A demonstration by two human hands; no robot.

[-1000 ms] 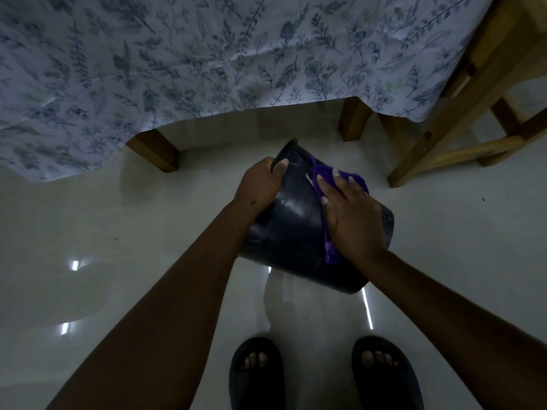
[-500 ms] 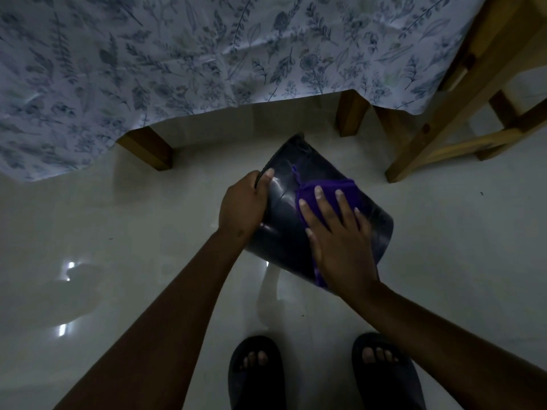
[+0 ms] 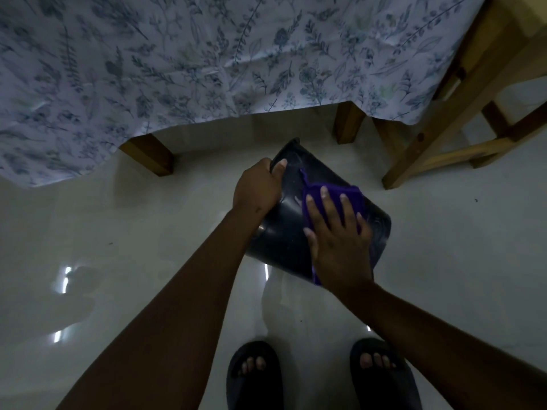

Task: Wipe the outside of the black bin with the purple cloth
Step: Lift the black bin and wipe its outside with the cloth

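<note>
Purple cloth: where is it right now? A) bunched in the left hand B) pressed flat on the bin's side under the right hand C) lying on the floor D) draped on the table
B: the right hand lies open-fingered on the purple cloth against the black bin; the left hand grips the rim.

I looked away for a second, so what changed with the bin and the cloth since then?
The right hand slid the purple cloth across the black bin wall, its fingers spreading flatter. The left hand still grips the bin's rim, holding it tilted off the floor.
</note>
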